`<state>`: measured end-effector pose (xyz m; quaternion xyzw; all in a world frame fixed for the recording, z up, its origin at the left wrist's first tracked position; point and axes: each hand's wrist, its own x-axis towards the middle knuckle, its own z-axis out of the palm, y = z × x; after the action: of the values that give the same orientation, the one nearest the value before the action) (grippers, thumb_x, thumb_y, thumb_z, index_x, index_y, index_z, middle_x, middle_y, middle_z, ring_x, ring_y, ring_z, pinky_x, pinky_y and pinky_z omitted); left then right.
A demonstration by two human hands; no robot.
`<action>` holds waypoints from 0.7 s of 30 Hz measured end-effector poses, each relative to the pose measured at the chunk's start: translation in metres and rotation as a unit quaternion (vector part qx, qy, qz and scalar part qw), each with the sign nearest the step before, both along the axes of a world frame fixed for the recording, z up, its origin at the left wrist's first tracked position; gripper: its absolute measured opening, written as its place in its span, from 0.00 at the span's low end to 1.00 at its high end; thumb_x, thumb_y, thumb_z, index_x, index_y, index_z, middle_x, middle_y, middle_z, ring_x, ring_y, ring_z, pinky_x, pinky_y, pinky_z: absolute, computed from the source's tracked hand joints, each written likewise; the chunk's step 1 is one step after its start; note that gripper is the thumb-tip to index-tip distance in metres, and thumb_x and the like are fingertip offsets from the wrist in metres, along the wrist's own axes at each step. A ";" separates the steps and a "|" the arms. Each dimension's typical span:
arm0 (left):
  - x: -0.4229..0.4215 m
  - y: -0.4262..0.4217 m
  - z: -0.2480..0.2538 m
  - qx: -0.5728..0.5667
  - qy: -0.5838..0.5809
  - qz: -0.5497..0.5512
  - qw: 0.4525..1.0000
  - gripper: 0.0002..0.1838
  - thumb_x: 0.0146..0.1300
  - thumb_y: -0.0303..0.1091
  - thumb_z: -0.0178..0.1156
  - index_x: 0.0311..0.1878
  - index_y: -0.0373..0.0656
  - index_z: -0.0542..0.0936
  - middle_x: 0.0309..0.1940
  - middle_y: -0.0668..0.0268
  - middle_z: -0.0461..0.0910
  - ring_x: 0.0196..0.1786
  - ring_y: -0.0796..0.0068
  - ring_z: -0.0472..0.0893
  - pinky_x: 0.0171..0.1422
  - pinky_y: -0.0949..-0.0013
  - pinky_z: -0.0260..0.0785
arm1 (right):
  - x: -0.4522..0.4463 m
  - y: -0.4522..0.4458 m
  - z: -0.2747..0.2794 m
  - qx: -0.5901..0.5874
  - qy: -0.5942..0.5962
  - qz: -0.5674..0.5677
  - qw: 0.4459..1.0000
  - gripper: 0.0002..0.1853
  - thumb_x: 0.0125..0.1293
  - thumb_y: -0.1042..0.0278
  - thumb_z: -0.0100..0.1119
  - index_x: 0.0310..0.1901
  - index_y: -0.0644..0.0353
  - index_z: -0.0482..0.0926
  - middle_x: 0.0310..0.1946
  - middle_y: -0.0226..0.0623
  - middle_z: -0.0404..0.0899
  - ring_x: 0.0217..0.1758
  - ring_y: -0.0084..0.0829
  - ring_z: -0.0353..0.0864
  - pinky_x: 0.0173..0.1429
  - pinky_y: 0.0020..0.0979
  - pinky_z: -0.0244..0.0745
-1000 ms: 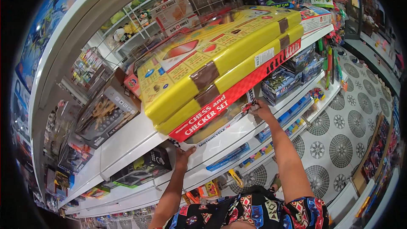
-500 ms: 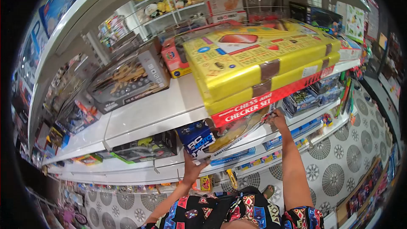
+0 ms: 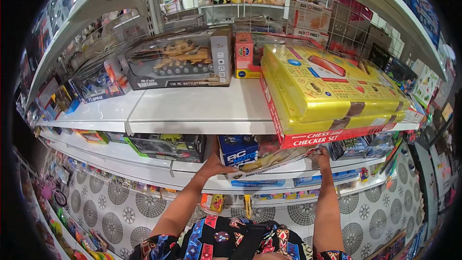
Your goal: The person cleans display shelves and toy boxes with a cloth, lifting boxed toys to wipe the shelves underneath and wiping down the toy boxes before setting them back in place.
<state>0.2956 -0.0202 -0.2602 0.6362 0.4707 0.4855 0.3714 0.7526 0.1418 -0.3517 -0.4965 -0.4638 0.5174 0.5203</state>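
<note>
I see left hand (image 3: 216, 164) part-curled, gripping the RC Moto box (image 3: 267, 160) at its left end | right hand (image 3: 321, 158) curled on its right end | box at lower shelf (image 3: 159, 162), below Chess and Checker Set (image 3: 313, 138)

White upper shelf (image 3: 202, 108) with battletank box (image 3: 175, 65), overhanging chess set (image 3: 313, 138), lower shelf (image 3: 183, 165) with dark box (image 3: 168, 148)

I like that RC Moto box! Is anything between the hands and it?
Nothing visible: the left hand and right hand touch the RC Moto box at its ends. Above, the chess and checker set hides part of it.
</note>
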 end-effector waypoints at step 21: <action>0.006 -0.060 0.022 0.112 0.141 0.123 0.976 0.79 0.25 0.52 0.78 0.72 0.32 0.31 0.71 0.40 0.44 0.72 0.40 0.49 0.76 0.50 0.44 | -0.006 -0.026 0.038 -0.038 -0.097 0.061 0.993 0.22 0.44 0.81 0.56 0.46 0.62 0.80 0.35 0.32 0.82 0.34 0.26 0.79 0.40 0.26 0.73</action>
<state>0.3015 -0.0801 -0.2384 0.6728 0.5356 0.4830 0.1650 0.7464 0.1154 -0.3135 -0.5342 -0.5218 0.5147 0.4213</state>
